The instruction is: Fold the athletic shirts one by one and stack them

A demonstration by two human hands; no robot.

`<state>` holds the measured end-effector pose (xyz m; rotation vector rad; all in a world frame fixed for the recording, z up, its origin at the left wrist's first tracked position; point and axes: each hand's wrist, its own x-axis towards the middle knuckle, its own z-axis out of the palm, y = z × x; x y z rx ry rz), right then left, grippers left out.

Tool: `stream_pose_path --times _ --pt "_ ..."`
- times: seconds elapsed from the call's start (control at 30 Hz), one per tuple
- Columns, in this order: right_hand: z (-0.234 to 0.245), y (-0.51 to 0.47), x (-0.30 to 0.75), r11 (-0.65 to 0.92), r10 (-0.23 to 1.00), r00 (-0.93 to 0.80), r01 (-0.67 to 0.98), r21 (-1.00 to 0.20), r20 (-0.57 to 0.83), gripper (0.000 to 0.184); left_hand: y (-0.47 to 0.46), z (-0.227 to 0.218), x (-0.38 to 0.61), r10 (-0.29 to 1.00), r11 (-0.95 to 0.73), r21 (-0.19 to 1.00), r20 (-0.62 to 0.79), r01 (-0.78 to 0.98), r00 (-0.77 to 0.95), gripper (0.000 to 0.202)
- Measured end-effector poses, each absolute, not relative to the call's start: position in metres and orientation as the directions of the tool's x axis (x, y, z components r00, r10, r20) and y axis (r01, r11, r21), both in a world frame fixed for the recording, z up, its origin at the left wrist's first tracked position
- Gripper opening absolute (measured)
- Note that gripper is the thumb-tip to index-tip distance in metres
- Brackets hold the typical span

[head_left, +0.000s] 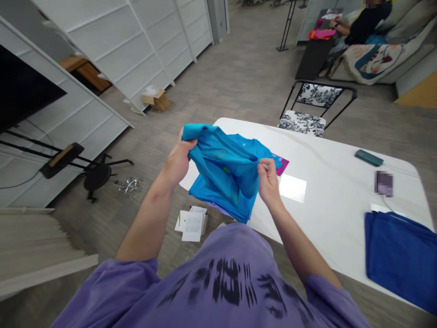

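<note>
Holding blue garment (215,156), green print (226,170) unclear

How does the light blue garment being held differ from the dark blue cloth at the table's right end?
Pose: the light blue garment is held up, draping loosely; the dark blue cloth lies on the table.
Look: the garment is brighter with a small green mark; the cloth is darker, its visible surface plain.
Shared: both are blue fabric.

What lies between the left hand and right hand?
A bright blue garment, held by the left hand and right hand, as the head view shows.
</note>
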<state>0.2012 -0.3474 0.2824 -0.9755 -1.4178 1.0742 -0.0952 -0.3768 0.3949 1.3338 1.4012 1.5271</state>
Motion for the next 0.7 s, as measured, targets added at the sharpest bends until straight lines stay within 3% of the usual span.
stream_pose_path --times 0.13,0.27,0.57,0.7 --pt "0.336 -0.331 0.252 0.544 0.82 0.04 0.258 -0.798 0.571 0.038 -0.404 0.374 -0.1 0.974 -0.14 0.907 0.197 0.398 -0.107 0.044" --pt "0.397 -0.329 0.276 0.688 0.609 -0.034 0.519 -0.507 0.792 0.036 -0.43 0.346 -0.089 0.999 -0.016 0.927 0.025 0.375 -0.021 0.06" --pt "0.455 -0.347 0.278 0.725 0.578 -0.318 0.623 -0.293 0.752 0.048 -0.446 0.295 -0.056 0.971 0.083 0.996 -0.085 -0.015 -0.225 0.067" --pt "0.472 -0.354 0.28 0.725 0.538 -0.341 0.653 -0.218 0.771 0.042 -0.44 0.295 -0.059 0.907 0.008 1.0 -0.005 0.005 -0.421 0.056"
